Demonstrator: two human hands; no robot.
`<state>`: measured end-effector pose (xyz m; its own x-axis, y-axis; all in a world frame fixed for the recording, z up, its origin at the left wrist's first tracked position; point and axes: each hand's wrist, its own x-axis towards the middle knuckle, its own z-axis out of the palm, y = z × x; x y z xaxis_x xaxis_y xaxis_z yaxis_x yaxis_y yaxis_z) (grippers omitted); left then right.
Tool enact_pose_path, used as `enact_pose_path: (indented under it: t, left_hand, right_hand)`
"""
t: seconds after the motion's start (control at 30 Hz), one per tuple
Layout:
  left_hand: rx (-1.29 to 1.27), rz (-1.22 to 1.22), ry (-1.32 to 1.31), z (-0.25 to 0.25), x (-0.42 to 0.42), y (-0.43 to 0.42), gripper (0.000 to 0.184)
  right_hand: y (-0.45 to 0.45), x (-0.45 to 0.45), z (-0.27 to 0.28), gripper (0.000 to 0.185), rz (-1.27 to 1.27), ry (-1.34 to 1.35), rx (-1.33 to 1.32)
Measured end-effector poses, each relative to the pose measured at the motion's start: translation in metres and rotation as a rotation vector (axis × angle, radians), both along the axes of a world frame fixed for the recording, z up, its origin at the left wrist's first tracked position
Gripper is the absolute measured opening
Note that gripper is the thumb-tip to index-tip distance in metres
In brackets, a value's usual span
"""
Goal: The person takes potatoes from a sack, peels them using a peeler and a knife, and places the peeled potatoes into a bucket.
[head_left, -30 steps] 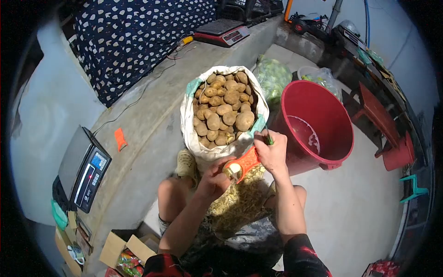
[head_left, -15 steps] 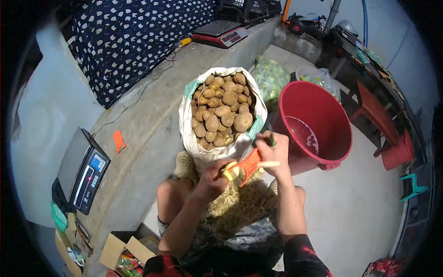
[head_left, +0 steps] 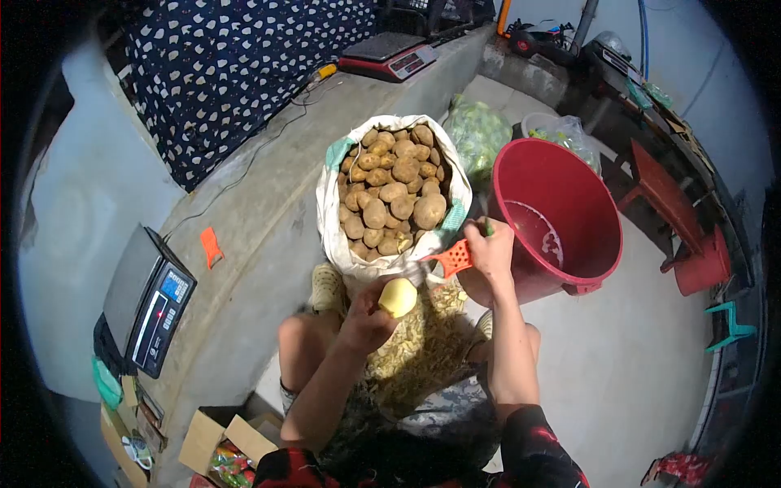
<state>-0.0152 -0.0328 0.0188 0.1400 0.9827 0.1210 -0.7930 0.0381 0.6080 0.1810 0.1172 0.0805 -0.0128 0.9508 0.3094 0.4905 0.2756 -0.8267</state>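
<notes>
My left hand [head_left: 368,324] is closed round a pale yellow peeled potato [head_left: 398,298], held above the heap between my legs. In my right hand [head_left: 493,254] is an orange vegetable peeler [head_left: 454,259] with a green handle end showing above the fist. The peeler's head points left, a little apart from the potato. Below both hands lies a heap of potato peels [head_left: 415,350]. Just ahead stands an open white sack [head_left: 329,220] full of unpeeled brown potatoes [head_left: 392,193].
A large red tub [head_left: 561,179] with some liquid inside stands to the right. Behind it are bags of green vegetables [head_left: 478,134]. On the left ledge sit a digital scale [head_left: 159,313] and another orange tool [head_left: 211,247]. A cardboard box [head_left: 203,439] is at lower left.
The peeler has come away from the potato and turned, its head now pointing left. My right hand has shifted slightly right. The potato shows a broader peeled face.
</notes>
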Motion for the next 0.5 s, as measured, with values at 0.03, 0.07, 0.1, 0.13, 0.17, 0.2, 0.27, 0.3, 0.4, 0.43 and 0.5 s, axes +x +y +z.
enact_pose_path:
  t: [0.03,0.07,0.1,0.13,0.17,0.2,0.27,0.3,0.4,0.43,0.5]
  left_hand:
    - [-0.002,-0.016,-0.041,0.007,0.000,0.001,0.064]
    - [0.004,-0.014,-0.042,0.008,-0.002,0.004,0.064]
    - [0.002,0.021,0.064,0.006,-0.002,0.004,0.065]
    - [-0.002,0.057,0.169,0.006,-0.001,0.005,0.065]
    - [0.005,0.036,0.152,0.008,0.001,0.004,0.065]
    - [-0.009,0.034,0.154,0.010,0.001,0.002,0.065]
    - [0.024,0.047,0.316,0.015,0.001,0.003,0.066]
    - [0.018,0.033,0.284,0.012,0.002,0.003,0.067]
    - [0.026,0.035,0.294,-0.006,-0.001,0.003,0.069]
    - [0.025,0.034,0.296,-0.004,-0.001,0.001,0.069]
    - [0.043,-0.029,0.093,0.002,-0.003,0.004,0.067]
  right_hand:
    - [-0.001,0.001,-0.001,0.025,0.040,0.110,-0.034]
    - [-0.005,0.002,-0.003,0.029,0.084,0.217,-0.071]
    - [-0.014,-0.004,0.006,0.030,0.133,0.168,-0.032]
    - [-0.023,-0.010,0.018,0.030,0.183,0.119,0.005]
    - [-0.028,-0.011,0.025,0.023,0.237,0.060,0.020]
    - [-0.033,-0.013,0.027,0.023,0.235,0.063,0.007]
    - [-0.035,-0.015,0.033,0.022,0.307,-0.082,0.186]
    - [-0.036,-0.014,0.034,0.022,0.324,-0.081,0.205]
    - [-0.019,-0.012,0.011,0.023,0.205,0.059,0.296]
    - [-0.010,-0.002,0.008,0.022,0.127,0.002,0.109]
    - [-0.007,0.004,0.012,0.021,0.071,0.065,-0.058]
